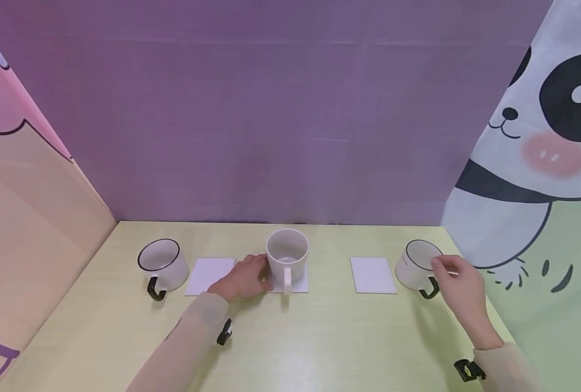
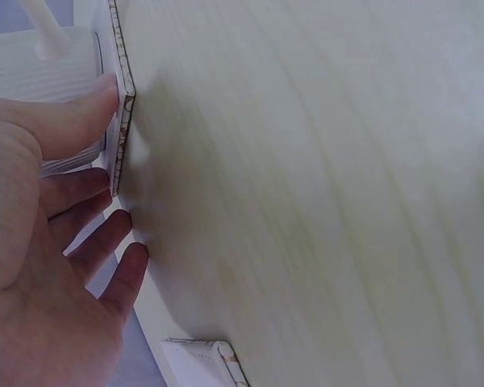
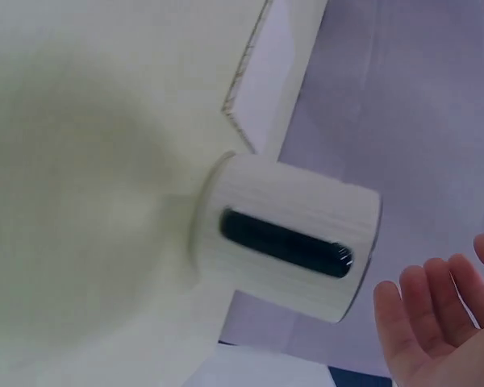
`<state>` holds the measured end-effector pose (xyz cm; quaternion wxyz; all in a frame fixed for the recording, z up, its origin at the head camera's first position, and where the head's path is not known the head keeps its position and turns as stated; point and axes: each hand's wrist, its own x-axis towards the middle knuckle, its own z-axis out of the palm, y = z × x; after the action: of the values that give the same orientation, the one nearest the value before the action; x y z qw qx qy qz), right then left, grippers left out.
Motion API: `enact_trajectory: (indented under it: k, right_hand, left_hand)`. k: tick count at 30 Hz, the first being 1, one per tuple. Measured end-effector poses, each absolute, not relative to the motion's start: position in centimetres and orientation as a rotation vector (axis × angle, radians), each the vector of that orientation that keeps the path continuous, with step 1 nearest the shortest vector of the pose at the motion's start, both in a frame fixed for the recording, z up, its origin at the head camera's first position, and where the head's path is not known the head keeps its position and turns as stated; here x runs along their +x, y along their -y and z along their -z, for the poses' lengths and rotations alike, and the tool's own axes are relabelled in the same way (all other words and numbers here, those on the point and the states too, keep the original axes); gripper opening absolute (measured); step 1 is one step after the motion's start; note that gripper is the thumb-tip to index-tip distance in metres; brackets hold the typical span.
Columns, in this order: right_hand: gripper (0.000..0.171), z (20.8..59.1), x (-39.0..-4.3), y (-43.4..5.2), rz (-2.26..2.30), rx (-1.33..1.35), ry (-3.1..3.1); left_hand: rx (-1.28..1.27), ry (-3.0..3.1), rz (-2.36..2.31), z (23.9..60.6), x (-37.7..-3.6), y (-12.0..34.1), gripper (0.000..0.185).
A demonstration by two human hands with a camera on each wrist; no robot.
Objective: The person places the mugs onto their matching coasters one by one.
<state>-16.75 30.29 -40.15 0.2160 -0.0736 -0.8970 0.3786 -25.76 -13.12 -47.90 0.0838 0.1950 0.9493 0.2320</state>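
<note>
Both sleeved forearms were seen nearest the camera, reaching over the pale green table [image 1: 319,348]. One plain white mug [image 1: 287,256] had been set on the middle coaster [image 1: 301,284], and the left hand [image 1: 245,277] was laid beside it with relaxed fingers, the thumb touching its wall. Two coasters remained bare: the left coaster [image 1: 210,275] and the right coaster [image 1: 372,275]. A black-rimmed mug [image 1: 163,265] was left untouched at the far left. The right hand [image 1: 459,286] was held open at the right black-handled mug [image 1: 417,267], not yet gripped. Roughly a third of the placing was judged done.
</note>
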Motion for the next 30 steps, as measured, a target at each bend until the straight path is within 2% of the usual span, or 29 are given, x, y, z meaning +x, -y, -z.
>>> enact_trajectory:
  k: [5, 15, 19, 30]
  right_hand:
    - [0.031, 41.2, -16.7, -31.3, -0.997, -0.283, 2.548]
    - [0.045, 42.6, -16.7, -32.4, -1.03, -0.404, 2.745]
    - [0.046, 43.3, -17.0, -32.7, -1.235, -0.402, 2.736]
    - [0.029, 45.7, -17.9, -34.2, -1.968, -0.275, 2.45]
  left_hand:
    - [0.596, -2.843, -0.677, 48.0, -25.7, 13.1, 0.072]
    - [0.608, -2.847, -0.673, 48.2, -26.0, 13.2, 0.071]
    - [0.608, -2.846, -0.668, 48.4, -26.1, 13.2, 0.072]
    - [0.603, -2.844, -0.697, 48.1, -25.8, 13.3, 0.071]
